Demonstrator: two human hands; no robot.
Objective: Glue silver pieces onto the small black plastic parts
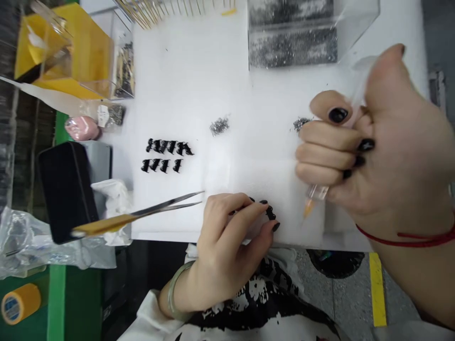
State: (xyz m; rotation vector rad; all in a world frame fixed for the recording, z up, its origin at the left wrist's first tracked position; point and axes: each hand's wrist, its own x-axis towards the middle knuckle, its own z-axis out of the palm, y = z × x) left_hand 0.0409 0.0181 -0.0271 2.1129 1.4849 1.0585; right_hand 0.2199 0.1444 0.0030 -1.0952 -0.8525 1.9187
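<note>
My right hand (373, 151) is raised close to the camera, fist closed around a clear pen-like tool (316, 194) whose orange tip points down at the white foam pad (199, 76). My left hand (231, 237) rests on the pad's near edge with its fingers curled and dark-nailed tips pressed together just left of the tool tip. Whether something small sits under those fingertips is hidden. Two rows of small black pieces (167, 155) lie on the pad to the left. Two little heaps of silver beads (219, 125) (300, 123) lie farther back.
Yellow-handled pointed scissors (142, 215) lie across the pad's left edge beside a black box (66, 189). A clear case of glittery beads (291, 33) stands at the back. There is a yellow tray (71, 47) at the far left, crumpled plastic (31, 241), and a tape roll (19, 303).
</note>
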